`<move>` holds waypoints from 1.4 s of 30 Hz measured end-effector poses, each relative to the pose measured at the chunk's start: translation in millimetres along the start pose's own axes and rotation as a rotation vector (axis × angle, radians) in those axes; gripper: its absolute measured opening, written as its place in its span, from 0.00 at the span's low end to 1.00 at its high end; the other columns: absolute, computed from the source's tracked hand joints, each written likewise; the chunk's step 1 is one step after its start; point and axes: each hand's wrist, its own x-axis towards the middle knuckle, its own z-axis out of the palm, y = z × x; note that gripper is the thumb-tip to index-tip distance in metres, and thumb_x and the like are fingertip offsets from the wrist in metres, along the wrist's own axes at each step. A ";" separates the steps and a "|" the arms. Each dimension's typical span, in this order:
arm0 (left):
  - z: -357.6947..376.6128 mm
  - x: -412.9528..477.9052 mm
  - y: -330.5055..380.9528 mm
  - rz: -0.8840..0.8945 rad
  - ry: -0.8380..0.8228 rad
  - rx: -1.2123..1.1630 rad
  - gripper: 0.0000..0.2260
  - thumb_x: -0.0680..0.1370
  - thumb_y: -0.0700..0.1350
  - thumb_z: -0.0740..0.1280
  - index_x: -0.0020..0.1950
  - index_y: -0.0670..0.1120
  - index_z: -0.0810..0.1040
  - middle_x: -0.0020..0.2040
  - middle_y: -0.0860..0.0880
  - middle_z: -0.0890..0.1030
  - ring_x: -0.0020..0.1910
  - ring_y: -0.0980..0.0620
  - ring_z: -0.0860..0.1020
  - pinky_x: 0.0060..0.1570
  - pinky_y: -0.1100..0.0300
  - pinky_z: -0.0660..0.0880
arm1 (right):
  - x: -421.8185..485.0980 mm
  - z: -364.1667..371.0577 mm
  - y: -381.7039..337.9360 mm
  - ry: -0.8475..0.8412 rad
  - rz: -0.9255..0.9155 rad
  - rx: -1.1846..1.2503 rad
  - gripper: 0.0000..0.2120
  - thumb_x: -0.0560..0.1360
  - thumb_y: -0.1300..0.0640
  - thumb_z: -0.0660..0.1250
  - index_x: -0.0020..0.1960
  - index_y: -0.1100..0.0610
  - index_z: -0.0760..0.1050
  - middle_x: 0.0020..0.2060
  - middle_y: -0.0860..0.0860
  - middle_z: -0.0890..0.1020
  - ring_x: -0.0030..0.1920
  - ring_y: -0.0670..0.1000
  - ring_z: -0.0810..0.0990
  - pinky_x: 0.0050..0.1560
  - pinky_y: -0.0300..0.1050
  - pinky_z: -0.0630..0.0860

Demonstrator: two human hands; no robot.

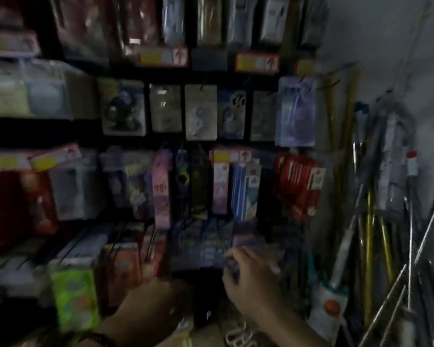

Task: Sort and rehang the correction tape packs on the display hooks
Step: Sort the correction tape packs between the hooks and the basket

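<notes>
1. Correction tape packs hang in rows just above the right hand; most look hung, so sorting seems partly done.
2. Left hand, lower left of it: grip too blurred to tell.
3. Small pack: pinched in the right hand's grip, apparently not yet hooked.

On my feed the hanging packs read as clear, glossy plastic blisters over card backs, catching small highlights. The price tags look smooth and shiny, paper or plastic; the blur keeps me from telling which. The blue pack pinched in my right hand has a slick printed face. The green pack shines like plastic wrap. On the right, the thin rods are bright bare metal and the yellow poles are glossy. The box below is matt brown cardboard. The wall is flat, matt grey.
</notes>
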 end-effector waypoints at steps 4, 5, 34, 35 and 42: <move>82.5 -47.1 -38.3 -0.088 -0.040 0.102 0.17 0.77 0.67 0.62 0.63 0.62 0.76 0.58 0.60 0.82 0.58 0.56 0.81 0.51 0.60 0.75 | -70.6 92.4 3.3 -0.206 0.062 0.013 0.14 0.75 0.43 0.62 0.59 0.45 0.74 0.54 0.43 0.78 0.55 0.48 0.80 0.54 0.51 0.79; 103.5 -58.5 -45.2 -0.108 -0.069 0.096 0.17 0.78 0.66 0.63 0.62 0.62 0.77 0.58 0.60 0.82 0.58 0.56 0.81 0.49 0.61 0.73 | -89.0 112.7 7.2 -0.263 0.083 0.024 0.14 0.75 0.44 0.63 0.58 0.46 0.74 0.54 0.45 0.79 0.55 0.50 0.80 0.54 0.51 0.80; 372.6 -156.4 -88.0 -0.420 -0.540 -0.335 0.16 0.81 0.55 0.68 0.68 0.53 0.78 0.64 0.48 0.81 0.63 0.45 0.81 0.63 0.44 0.79 | -292.9 356.8 102.3 -0.850 0.236 -0.240 0.34 0.80 0.58 0.66 0.80 0.35 0.61 0.81 0.43 0.59 0.80 0.56 0.56 0.77 0.56 0.62; 373.8 -155.1 -88.3 -0.425 -0.528 -0.362 0.15 0.81 0.54 0.69 0.68 0.53 0.79 0.65 0.48 0.81 0.64 0.45 0.81 0.64 0.44 0.79 | -292.9 358.2 99.8 -0.819 0.242 -0.215 0.32 0.81 0.57 0.66 0.79 0.34 0.61 0.82 0.43 0.58 0.81 0.56 0.55 0.77 0.58 0.63; 374.8 -153.0 -90.5 -0.483 -0.376 -0.438 0.20 0.81 0.52 0.71 0.72 0.51 0.73 0.69 0.46 0.77 0.66 0.45 0.78 0.63 0.49 0.80 | -266.3 355.3 83.7 -0.608 0.274 0.052 0.19 0.85 0.55 0.63 0.74 0.40 0.73 0.69 0.51 0.75 0.72 0.58 0.69 0.68 0.56 0.71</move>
